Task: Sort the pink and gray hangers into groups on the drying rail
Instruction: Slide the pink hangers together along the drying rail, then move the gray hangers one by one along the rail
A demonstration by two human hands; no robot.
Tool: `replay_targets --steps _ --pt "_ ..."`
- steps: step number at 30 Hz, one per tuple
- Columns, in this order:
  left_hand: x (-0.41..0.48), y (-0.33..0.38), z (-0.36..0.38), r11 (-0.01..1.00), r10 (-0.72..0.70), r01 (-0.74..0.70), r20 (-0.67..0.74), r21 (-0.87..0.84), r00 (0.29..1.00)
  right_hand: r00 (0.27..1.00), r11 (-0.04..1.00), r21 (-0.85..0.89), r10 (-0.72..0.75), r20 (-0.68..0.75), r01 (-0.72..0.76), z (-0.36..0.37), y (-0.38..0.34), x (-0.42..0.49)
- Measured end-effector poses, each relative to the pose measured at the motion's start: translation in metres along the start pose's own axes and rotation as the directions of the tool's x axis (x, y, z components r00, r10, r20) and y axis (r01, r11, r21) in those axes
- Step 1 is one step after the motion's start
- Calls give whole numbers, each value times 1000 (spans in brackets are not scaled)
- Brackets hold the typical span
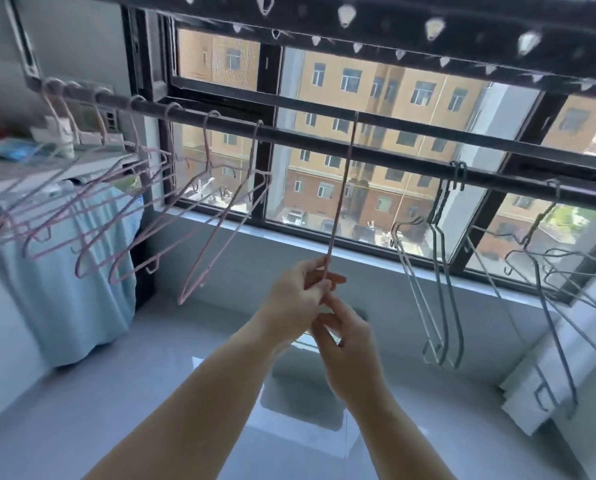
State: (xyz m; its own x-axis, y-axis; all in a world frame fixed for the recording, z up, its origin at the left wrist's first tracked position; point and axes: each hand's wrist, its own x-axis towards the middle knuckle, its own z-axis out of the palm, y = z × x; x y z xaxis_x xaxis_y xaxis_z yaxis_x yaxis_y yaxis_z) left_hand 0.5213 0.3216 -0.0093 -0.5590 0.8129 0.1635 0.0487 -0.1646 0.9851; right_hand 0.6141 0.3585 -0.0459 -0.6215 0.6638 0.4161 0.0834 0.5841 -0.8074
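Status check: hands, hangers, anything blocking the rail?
Both hands gripping one pink hanger, hooked on rail. Pink group left, gray group right. Nothing blocking.

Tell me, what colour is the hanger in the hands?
Pink. The hanger held by both hands shows best in the head view, seen edge-on.

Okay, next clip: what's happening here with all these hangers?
A person is sorting hangers on a drying rail by a window. Both hands, the left hand and the right hand, grip the lower end of one pink hanger, seen edge-on, its hook at the rail. The other pink hangers hang bunched toward the left end; the gray hangers hang toward the right. The held one sits in the gap between the groups.
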Motion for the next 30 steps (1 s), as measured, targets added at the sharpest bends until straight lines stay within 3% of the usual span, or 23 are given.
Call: replay_targets --steps 16,19,21,23,25,27,28,30 --pt "-8 -6 -70 995 -89 91 -55 35 995 988 994 88 51 143 -64 62 -25 6" --pt "-8 -7 -71 996 -88 87 -62 -16 994 989 997 15 76 123 -78 56 -27 2" --pt "-6 -9 -71 993 -58 70 -126 91 990 997 993 -93 70 31 -67 41 -27 -2" --pt "-6 -12 -68 944 19 58 -227 326 974 983 976 -219 -20 -182 -20 15 -28 -5" --pt "-10 -8 -55 814 242 -34 -287 579 927 918 914 -403 -111 -381 -57 -15 -26 -9" --pt "-15 -7 -32 652 466 -214 -162 727 870 848 801 -557 -126 -515 -219 -43 -20 -11" --pt "-18 -8 -18 609 508 -304 -66 733 859 840 727 -612 -91 -535 -312 -54 -17 -11" --pt "-25 -12 5 614 471 -405 96 677 877 853 563 -690 51 -520 -455 -69 -10 -12"
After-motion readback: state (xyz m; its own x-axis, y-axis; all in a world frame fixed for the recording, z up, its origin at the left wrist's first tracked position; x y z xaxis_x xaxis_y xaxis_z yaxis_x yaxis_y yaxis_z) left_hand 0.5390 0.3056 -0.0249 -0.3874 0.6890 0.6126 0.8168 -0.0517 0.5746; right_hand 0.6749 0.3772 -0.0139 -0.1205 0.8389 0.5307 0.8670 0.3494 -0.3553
